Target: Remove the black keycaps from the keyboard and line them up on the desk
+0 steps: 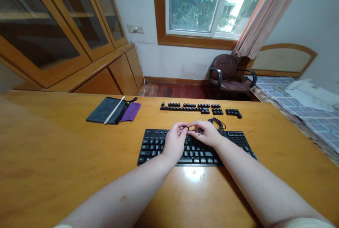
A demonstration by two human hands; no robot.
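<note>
Over the upper part of a black keyboard (196,160), my two hands meet at the fingertips. My left hand (174,143) is closed, its thumb and fingers pinching a small black keycap (187,127). From the other side, my right hand (208,134) has its thumb and index finger on the same keycap. Something dark shows within the right hand's curled fingers, too hidden to name. Several loose keycaps (185,108) lie in rows behind the keyboard. Bare key positions show along the keyboard's top, while the lower rows carry caps. My hands and forearms hide part of it.
A coiled black cable (218,123) lies behind the keyboard. To the left on the wooden table (66,157) are a grey pouch (102,109), a white stick (114,110) and a purple cloth (131,111). Beyond the table's far edge stands a chair (225,69).
</note>
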